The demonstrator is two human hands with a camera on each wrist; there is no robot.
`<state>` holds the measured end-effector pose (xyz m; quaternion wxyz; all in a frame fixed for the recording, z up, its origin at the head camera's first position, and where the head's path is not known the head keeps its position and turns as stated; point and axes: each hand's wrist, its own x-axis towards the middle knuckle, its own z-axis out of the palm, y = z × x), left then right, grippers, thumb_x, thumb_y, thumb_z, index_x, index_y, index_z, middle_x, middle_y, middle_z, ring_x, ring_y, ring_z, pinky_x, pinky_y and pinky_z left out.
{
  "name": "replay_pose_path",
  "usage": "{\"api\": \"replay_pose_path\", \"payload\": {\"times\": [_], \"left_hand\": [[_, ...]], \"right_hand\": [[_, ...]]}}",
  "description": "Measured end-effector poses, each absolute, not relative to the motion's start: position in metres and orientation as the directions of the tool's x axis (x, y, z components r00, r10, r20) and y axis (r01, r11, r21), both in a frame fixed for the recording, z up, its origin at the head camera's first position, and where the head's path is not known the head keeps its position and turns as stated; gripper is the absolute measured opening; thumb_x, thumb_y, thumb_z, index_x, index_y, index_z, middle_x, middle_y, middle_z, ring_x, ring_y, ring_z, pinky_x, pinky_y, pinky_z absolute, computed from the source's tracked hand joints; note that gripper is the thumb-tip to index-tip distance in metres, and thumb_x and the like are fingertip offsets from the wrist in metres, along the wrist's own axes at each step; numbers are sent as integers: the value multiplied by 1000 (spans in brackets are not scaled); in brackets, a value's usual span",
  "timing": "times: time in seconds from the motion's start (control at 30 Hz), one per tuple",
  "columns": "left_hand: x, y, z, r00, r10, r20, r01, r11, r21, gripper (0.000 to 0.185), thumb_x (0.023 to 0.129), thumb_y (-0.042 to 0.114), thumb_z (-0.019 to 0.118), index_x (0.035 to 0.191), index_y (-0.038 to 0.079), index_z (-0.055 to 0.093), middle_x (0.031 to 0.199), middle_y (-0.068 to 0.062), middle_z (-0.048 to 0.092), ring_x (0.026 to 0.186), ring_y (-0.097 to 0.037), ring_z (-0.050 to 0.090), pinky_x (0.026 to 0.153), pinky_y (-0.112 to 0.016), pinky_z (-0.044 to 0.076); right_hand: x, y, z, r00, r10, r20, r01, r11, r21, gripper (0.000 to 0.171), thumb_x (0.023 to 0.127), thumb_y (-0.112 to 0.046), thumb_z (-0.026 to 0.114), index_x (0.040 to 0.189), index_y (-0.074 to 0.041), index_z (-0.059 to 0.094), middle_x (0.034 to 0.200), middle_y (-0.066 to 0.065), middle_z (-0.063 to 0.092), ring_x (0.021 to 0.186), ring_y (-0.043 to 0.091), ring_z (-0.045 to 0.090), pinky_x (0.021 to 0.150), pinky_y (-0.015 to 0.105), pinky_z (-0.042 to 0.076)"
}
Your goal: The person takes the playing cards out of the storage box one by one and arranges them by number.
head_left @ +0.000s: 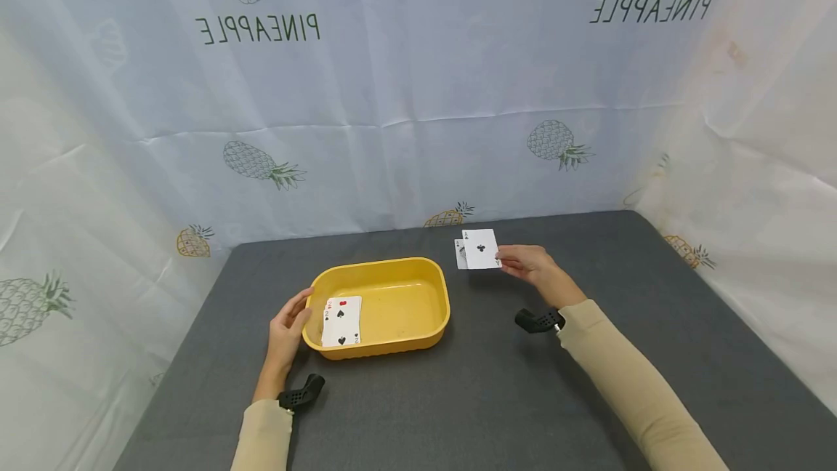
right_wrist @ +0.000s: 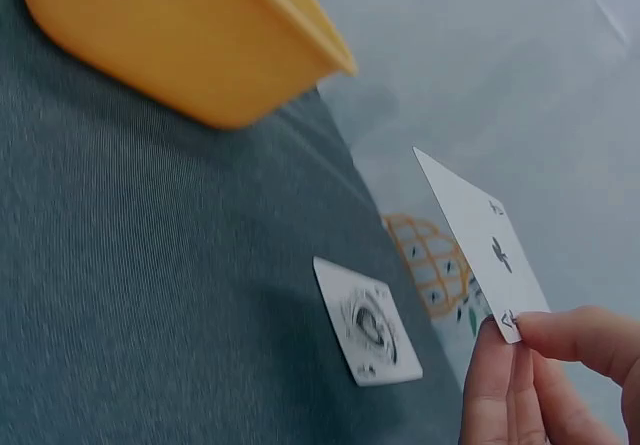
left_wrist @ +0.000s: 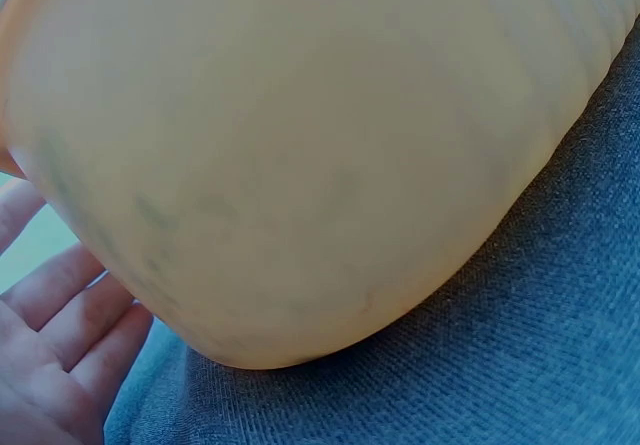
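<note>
Backdrop [head_left: 405, 78] of white cloth w/ pineapple prints and mirrored "PINEAPPLE" text hangs behind and at both sides of the scene. Grey tabletop [head_left: 497, 398] fills lower half of head view.

Yellow tub [head_left: 418, 300], oblong w/ rounded corners, sits left of centre on tabletop. Inside, at its left end, a small stack of cards [head_left: 342, 320] lies face up; top one shows black pips, a red-pip card peeks out beneath it.

Both arms in beige sleeves, each w/ a black wrist-mounted cam. Left forearm comes up from bottom edge, left hand [head_left: 288, 325] upright on its edge, palm toward tub's left wall, fingers straight/relaxed, resting against or just beside the rim, gripping nothing. Left wrist view: tub's outer wall fills frame, open palm and fingers at lower left.

Right arm reaches in from lower right, elbow bent, forearm angled toward table's far centre. Right hand [head_left: 530, 264] pinches ace of clubs [head_left: 481, 249] by one corner btw thumb and fingertips, card lifted off tabletop, face toward head cam, to the right of tub and beyond it. Right wrist view shows it tilted, edge-on.

2nd card [right_wrist: 368, 322] lies flat on tabletop just beside/under the held one, apart from tub.
</note>
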<state>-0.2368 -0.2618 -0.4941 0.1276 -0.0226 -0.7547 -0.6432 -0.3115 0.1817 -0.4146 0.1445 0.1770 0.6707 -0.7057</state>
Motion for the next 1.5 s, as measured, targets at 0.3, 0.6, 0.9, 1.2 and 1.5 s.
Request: {"api": "replay_pose_path", "payload": {"times": [0.3, 0.6, 0.9, 1.2, 1.5], "left_hand": [[-240, -262, -493, -972, -124, 198, 175, 178, 968, 41, 98, 12, 53, 137, -2, 49, 110, 34, 55, 105, 18, 53, 85, -2, 45], [-246, -262, -494, -970, -124, 209, 188, 161, 969, 40, 98, 10, 53, 135, -4, 50, 110, 31, 58, 105, 16, 55, 86, -3, 45], [-244, -257, -501, -963, -150, 223, 208, 109, 972, 41, 98, 9, 51, 135, -8, 48, 112, 30, 59, 106, 15, 55, 85, -4, 46], [-239, -254, -500, -954, -173, 246, 222, 145, 964, 38, 98, 8, 50, 134, -7, 49, 111, 29, 57, 105, 15, 55, 84, -3, 46], [-237, -256, -498, -963, -160, 217, 190, 169, 967, 39, 99, 10, 49, 136, -4, 49, 113, 32, 55, 108, 18, 52, 87, -2, 43]], "right_hand": [[-325, 207, -433, -894, 166, -417, 408, -86, -909, 56, 86, -3, 67, 137, 4, 49, 64, -12, 63, 65, 1, 61, 65, 16, 55], [-338, 224, -450, -856, 269, -442, 418, -145, -897, 54, 82, 3, 69, 134, 4, 53, 62, -8, 65, 59, 3, 62, 60, 17, 55], [-346, 228, -453, -845, 300, -442, 425, -123, -897, 56, 81, 6, 70, 134, 7, 52, 59, -7, 64, 58, 2, 62, 58, 17, 55], [-351, 232, -454, -837, 322, -443, 433, -108, -895, 52, 84, 5, 66, 134, 7, 51, 51, -10, 58, 53, 1, 61, 55, 16, 54], [-352, 238, -457, -828, 388, -406, 439, -4, -898, 48, 83, 3, 66, 129, 9, 55, 50, -11, 53, 48, -1, 58, 54, 16, 54]]}}
